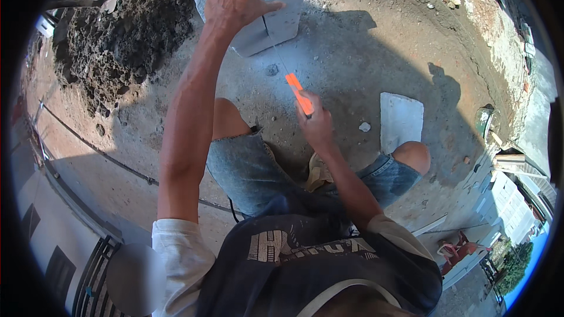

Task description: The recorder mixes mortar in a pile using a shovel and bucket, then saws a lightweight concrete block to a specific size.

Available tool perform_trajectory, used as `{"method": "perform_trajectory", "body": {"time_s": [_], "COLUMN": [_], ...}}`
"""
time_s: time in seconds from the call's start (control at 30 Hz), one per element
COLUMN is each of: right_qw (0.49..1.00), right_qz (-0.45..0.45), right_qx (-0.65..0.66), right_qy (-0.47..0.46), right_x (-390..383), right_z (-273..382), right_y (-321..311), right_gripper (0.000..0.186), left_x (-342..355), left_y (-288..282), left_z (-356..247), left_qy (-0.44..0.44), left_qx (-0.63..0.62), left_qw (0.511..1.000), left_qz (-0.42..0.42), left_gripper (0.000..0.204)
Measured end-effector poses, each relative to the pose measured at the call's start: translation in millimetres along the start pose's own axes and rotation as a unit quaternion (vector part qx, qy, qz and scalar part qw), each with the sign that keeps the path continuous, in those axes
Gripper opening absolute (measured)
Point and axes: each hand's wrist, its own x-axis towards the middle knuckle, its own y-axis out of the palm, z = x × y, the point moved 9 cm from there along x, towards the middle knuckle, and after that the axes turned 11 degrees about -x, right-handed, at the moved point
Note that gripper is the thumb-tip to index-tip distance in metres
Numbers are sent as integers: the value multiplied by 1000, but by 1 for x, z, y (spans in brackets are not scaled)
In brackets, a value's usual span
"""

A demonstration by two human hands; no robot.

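Note:
My left hand (234, 1) presses down on top of a pale grey building block (276, 20) that stands on the dusty ground ahead of my knees. My right hand (316, 124) grips the orange handle of a hand saw (298, 94). Its thin blade runs up toward the block and meets a cut line in the block's front face. I am crouched, with both knees in denim shorts below the hands.
A heap of dark wet mortar (126, 29) lies to the left of the block. A flat pale slab piece (400, 120) rests on the ground by my right knee. A cable (106, 155) crosses the ground at left. Stacked white blocks (499, 194) stand at right.

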Motion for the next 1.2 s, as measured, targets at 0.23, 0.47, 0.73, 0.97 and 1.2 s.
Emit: {"method": "perform_trajectory", "body": {"time_s": [0.23,0.47,0.73,0.97,1.2], "right_qw": [1000,1000,1000,1000,999], "right_qz": [-3,7,2,-13,-26], "right_qx": [-21,4,11,-1,-20], "right_qy": [-14,10,-10,9,-34], "right_x": [-87,-14,-124,65,-127], "right_z": [-6,-12,-26,7,-30], "right_y": [-20,3,-31,19,-15], "right_gripper": [32,33,33,32,34], "left_x": [7,-4,10,2,11], "left_y": [22,-42,9,-42,2], "left_z": [52,-8,46,-11,43], "left_qy": [-55,-95,-44,-93,-22], "left_qx": [-19,-33,-4,-9,-61], "left_qw": [996,991,998,992,998], "left_qz": [63,94,38,85,-24], "left_gripper": [96,75,96,75,83]}}
